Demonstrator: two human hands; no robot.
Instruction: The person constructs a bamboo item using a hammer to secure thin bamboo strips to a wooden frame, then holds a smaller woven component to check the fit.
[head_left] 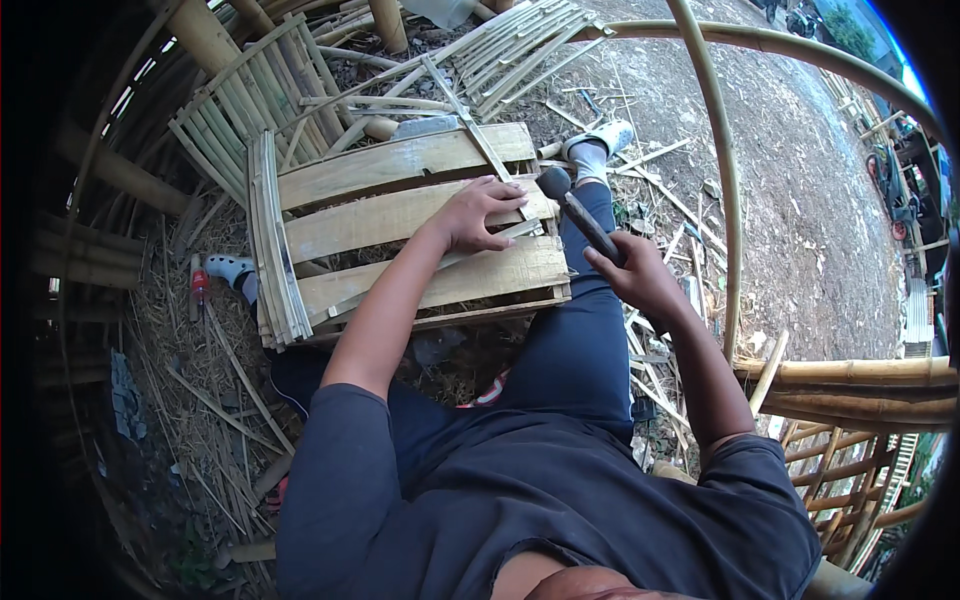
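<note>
A slatted wooden crate [410,215] lies in front of my legs, its broad pale boards facing up with gaps between them. My left hand [478,216] rests on the boards near the crate's right end, fingers spread. Under and beside its fingertips lie the ends of thin bamboo strips [468,118]; one runs away past the far edge. Another strip [365,296] slants across the boards under my left forearm. My right hand [640,272] is wrapped round the handle of a hammer [592,228]. The hammer's dark head is raised beside the crate's right edge, close to my left fingertips.
Bundled narrow bamboo strips [275,235] stand along the crate's left end. Slatted bamboo panels [262,95] lean beyond it. A bottle with a red label [198,280] stands at left. Scraps litter the ground, and a bamboo pole [722,160] rises at right.
</note>
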